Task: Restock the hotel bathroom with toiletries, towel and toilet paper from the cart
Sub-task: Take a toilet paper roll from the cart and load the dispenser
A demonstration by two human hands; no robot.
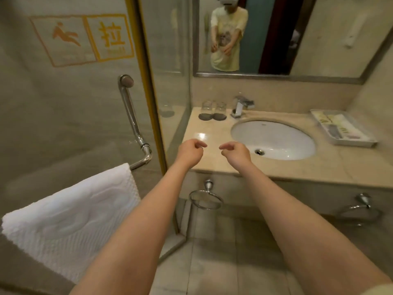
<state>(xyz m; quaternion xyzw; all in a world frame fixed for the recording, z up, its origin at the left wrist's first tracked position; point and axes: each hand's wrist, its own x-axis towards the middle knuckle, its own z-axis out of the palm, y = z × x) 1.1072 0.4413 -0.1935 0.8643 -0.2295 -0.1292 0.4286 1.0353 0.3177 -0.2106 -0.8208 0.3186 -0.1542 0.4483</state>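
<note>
Both my arms stretch out over the front left of the marble counter (214,133). My left hand (190,151) and my right hand (235,153) hang side by side, fingers loosely curled downward, holding nothing. A white towel (70,218) hangs over the chrome handle (133,120) of the glass shower door at the lower left. A steel tray (344,141) with toiletry packets sits at the counter's right end. No toilet paper or cart is in view.
A white sink basin (274,139) with a chrome tap (241,106) lies right of my hands. Two upturned glasses (213,110) stand at the counter's back left. Two empty towel rings (205,200) hang under the counter. A mirror (276,35) fills the wall.
</note>
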